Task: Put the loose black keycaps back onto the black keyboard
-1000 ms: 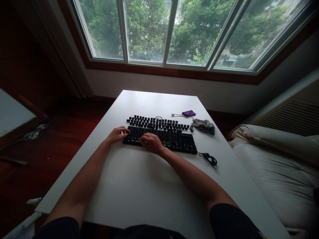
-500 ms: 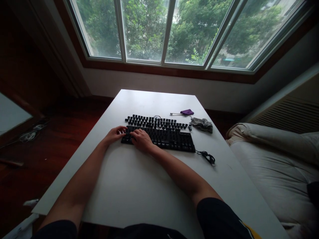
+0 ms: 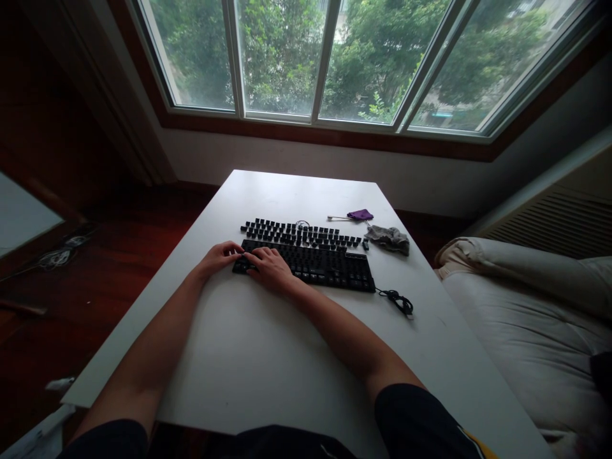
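Note:
A black keyboard (image 3: 325,268) lies across the middle of the white table (image 3: 268,363). My left hand (image 3: 218,256) rests at the keyboard's left end, fingers curled against its corner. My right hand (image 3: 270,268) lies over the left keys, fingers bent together and pointing left towards the left hand; what they pinch is too small to see. Rows of loose black keycaps (image 3: 299,233) lie just behind the keyboard.
A grey cloth (image 3: 389,238) and a purple cloth (image 3: 359,215) with a thin tool lie at the far right of the table. A coiled black cable (image 3: 400,302) trails off the keyboard's right end. A pale cushioned seat (image 3: 526,319) stands to the right, windows ahead.
My right hand has slid left along the keyboard, from its middle to the left end, close to my left hand. The left hand has stayed at the corner.

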Demonstrator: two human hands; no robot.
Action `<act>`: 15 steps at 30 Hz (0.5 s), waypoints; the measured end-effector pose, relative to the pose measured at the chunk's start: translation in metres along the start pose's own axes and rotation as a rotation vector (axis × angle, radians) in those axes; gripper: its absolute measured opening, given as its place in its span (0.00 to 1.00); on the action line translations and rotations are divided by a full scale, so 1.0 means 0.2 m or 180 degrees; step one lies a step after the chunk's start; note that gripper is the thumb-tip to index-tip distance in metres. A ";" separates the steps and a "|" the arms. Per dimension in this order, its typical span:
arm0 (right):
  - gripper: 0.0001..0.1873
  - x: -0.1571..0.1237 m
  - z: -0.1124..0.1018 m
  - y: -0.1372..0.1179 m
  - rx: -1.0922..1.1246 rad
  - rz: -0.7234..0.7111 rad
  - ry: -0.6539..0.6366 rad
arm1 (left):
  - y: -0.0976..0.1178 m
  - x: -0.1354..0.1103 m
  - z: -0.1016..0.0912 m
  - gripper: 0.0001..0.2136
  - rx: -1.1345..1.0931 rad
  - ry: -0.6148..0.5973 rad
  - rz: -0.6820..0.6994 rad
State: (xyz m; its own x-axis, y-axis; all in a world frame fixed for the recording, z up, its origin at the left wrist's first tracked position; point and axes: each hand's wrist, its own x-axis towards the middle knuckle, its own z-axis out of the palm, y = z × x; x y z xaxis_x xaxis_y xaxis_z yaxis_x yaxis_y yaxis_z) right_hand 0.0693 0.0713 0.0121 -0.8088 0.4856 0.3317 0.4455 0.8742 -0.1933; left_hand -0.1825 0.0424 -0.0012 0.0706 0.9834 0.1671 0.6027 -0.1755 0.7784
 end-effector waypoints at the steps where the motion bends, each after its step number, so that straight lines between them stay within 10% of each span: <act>1: 0.29 0.00 0.00 0.00 0.0011 0.0017 -0.0012 | 0.00 0.00 0.00 0.19 -0.0005 0.0010 -0.0011; 15: 0.31 0.01 0.00 0.00 0.0036 0.0080 -0.0144 | 0.06 -0.01 0.01 0.20 -0.0245 0.0164 -0.0088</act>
State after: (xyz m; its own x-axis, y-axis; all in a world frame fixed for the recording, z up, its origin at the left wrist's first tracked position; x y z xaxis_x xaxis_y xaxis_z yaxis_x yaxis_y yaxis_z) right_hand 0.0676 0.0731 0.0131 -0.8141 0.5062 0.2846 0.4617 0.8614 -0.2116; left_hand -0.1749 0.0388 0.0065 0.0125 0.9846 0.1743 0.5408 -0.1533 0.8271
